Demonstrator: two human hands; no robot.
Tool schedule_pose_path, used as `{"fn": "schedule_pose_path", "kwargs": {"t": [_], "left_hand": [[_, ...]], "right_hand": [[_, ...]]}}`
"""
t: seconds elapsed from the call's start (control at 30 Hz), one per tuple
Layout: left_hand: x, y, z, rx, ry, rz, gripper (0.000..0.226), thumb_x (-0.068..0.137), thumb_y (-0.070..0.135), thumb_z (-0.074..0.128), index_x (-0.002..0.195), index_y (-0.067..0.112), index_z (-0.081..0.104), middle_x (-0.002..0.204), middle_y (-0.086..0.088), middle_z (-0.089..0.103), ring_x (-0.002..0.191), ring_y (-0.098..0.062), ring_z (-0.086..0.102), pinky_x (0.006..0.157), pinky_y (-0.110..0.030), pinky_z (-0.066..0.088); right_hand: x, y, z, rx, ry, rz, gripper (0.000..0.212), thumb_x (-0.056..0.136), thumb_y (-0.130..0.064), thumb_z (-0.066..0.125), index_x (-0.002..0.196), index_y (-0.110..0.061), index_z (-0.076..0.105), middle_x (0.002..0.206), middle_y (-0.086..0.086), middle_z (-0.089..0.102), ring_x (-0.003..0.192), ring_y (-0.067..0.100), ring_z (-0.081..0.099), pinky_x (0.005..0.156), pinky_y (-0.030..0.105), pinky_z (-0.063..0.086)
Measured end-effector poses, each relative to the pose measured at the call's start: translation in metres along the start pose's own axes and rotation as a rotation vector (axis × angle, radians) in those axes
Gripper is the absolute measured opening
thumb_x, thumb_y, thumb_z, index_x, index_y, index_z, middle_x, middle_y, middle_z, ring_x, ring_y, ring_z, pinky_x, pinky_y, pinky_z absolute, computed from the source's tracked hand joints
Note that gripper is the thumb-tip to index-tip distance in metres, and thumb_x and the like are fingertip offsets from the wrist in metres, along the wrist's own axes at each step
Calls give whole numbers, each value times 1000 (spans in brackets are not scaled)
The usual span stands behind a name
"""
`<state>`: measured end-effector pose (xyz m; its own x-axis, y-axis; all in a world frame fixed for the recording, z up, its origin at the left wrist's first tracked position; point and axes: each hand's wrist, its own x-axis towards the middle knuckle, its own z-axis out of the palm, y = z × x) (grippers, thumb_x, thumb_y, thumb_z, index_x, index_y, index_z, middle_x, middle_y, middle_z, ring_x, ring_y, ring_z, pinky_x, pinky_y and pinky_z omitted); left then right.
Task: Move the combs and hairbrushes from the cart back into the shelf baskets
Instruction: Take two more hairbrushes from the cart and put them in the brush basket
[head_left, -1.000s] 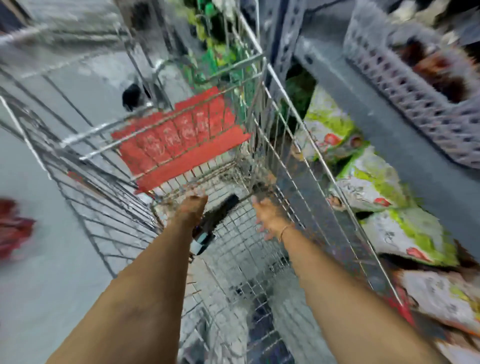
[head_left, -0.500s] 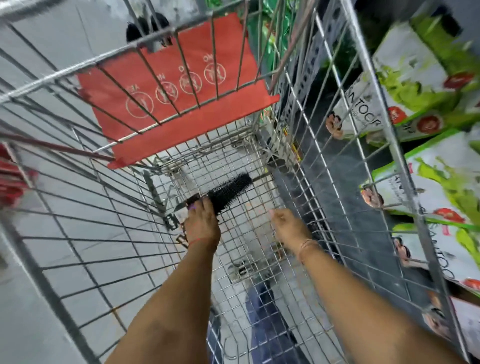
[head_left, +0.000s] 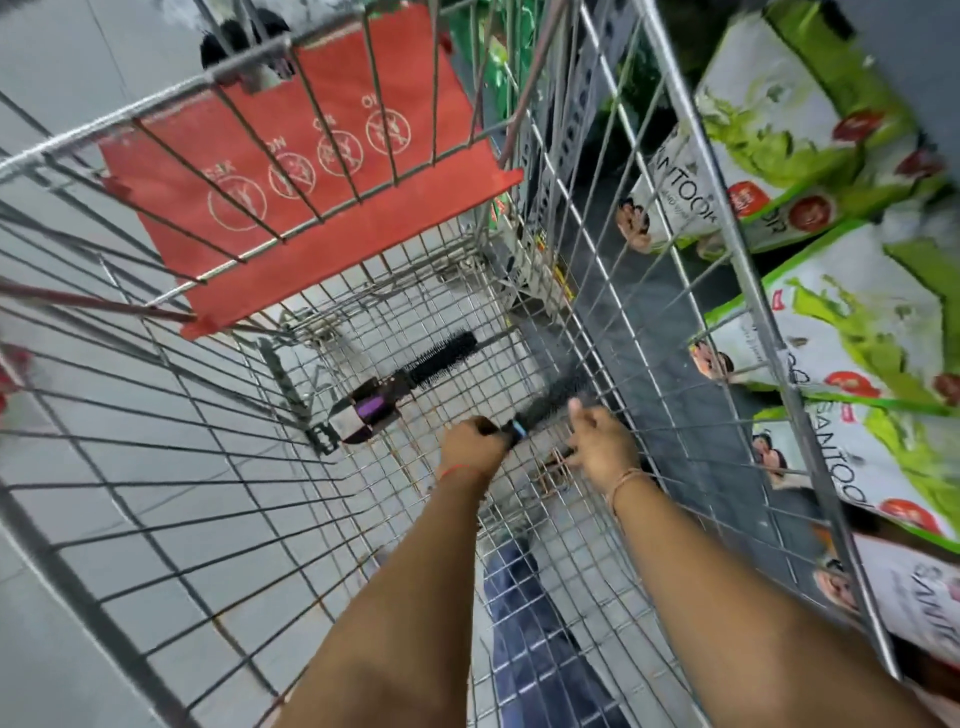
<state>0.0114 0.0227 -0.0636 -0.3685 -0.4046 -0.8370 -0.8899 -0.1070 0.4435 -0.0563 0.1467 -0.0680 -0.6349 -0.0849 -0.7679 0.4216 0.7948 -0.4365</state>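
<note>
A round black hairbrush (head_left: 434, 366) with a purple-labelled handle lies loose on the wire floor of the shopping cart (head_left: 524, 519). To its right a second dark hairbrush (head_left: 556, 397), blurred by motion, is just above the cart floor. My left hand (head_left: 470, 444) is closed around its handle end, where a small blue mark shows. My right hand (head_left: 597, 447) is curled at its bristle end, thumb up against the bristles. Both arms reach down into the cart from the near side.
The cart's red child-seat flap (head_left: 311, 171) hangs at the far end. Tall wire sides enclose my arms. Green and white food bags (head_left: 857, 322) fill the low shelf to the right of the cart. Grey tiled floor (head_left: 78, 623) lies to the left.
My left hand has let go of the purple-handled brush, which now lies on the cart floor, and has moved right onto the second brush. My right hand has stayed about where it was.
</note>
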Motion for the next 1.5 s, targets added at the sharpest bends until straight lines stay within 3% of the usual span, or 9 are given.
{"fn": "schedule_pose_path", "kwargs": {"t": [0.2, 0.37, 0.53, 0.7, 0.87, 0.93, 1.07, 1.27, 1.5], "left_hand": [[25, -12, -25, 193, 241, 56, 33, 82, 13, 65, 113, 4, 63, 129, -18, 54, 116, -32, 54, 105, -43, 45], [50, -22, -73, 680, 358, 40, 80, 84, 25, 63, 149, 14, 19, 157, -12, 21, 144, -31, 21, 119, -42, 25], [61, -29, -77, 655, 365, 124, 57, 79, 7, 62, 133, 10, 45, 130, -18, 52, 120, -37, 50, 105, -44, 44], [49, -6, -75, -264, 174, -12, 29, 78, 5, 60, 106, 10, 63, 82, -12, 63, 82, -25, 59, 54, -19, 53], [57, -11, -66, -239, 219, -60, 51, 84, 41, 59, 116, 0, 62, 120, -17, 64, 114, -32, 58, 106, -43, 44], [61, -17, -62, -247, 273, -72, 55, 82, 47, 60, 113, 1, 62, 119, -20, 66, 115, -34, 60, 105, -44, 45], [68, -20, -50, -106, 205, -70, 55, 73, 21, 76, 119, 4, 52, 117, -12, 62, 109, -29, 61, 101, -39, 49], [75, -8, -48, 107, 199, -106, 60, 71, 17, 78, 124, 8, 52, 127, -16, 61, 115, -34, 60, 100, -43, 50], [43, -26, -60, -324, -270, -121, 18, 80, -18, 50, 91, -4, 53, 55, -13, 68, 36, -19, 66, 37, -29, 56]], "right_hand": [[-2, 22, -4, -24, -23, 10, 48, 91, -52, 33, 89, -9, 53, 67, 1, 44, 69, 21, 49, 50, 28, 36], [0, 35, 0, 20, -15, 19, 39, 91, -47, 38, 85, -11, 50, 73, 6, 47, 65, 20, 46, 54, 30, 39], [-3, 35, 2, -134, 19, -24, 38, 94, -44, 32, 90, -10, 48, 66, 0, 45, 51, 13, 41, 44, 21, 35], [-8, 21, 10, -177, 31, -43, 42, 94, -44, 33, 103, -9, 55, 59, -4, 43, 45, 10, 40, 39, 19, 31], [-19, -6, 32, -53, -55, -23, 46, 87, -48, 48, 114, -10, 51, 90, 4, 60, 64, 14, 58, 52, 25, 51], [-19, -15, 48, 18, -44, 6, 56, 81, -46, 60, 120, -9, 46, 113, 10, 59, 94, 26, 62, 77, 35, 55], [-19, -27, 72, 127, 42, 164, 55, 73, -28, 74, 113, -10, 40, 110, 10, 61, 83, 26, 61, 62, 33, 51], [-9, -18, 77, 431, 34, 242, 43, 72, -7, 75, 107, -5, 51, 115, 14, 65, 95, 33, 66, 82, 40, 56], [-39, -1, 48, 455, -66, 172, 44, 74, 5, 68, 115, -5, 56, 122, 12, 62, 111, 30, 59, 98, 41, 50]]}}
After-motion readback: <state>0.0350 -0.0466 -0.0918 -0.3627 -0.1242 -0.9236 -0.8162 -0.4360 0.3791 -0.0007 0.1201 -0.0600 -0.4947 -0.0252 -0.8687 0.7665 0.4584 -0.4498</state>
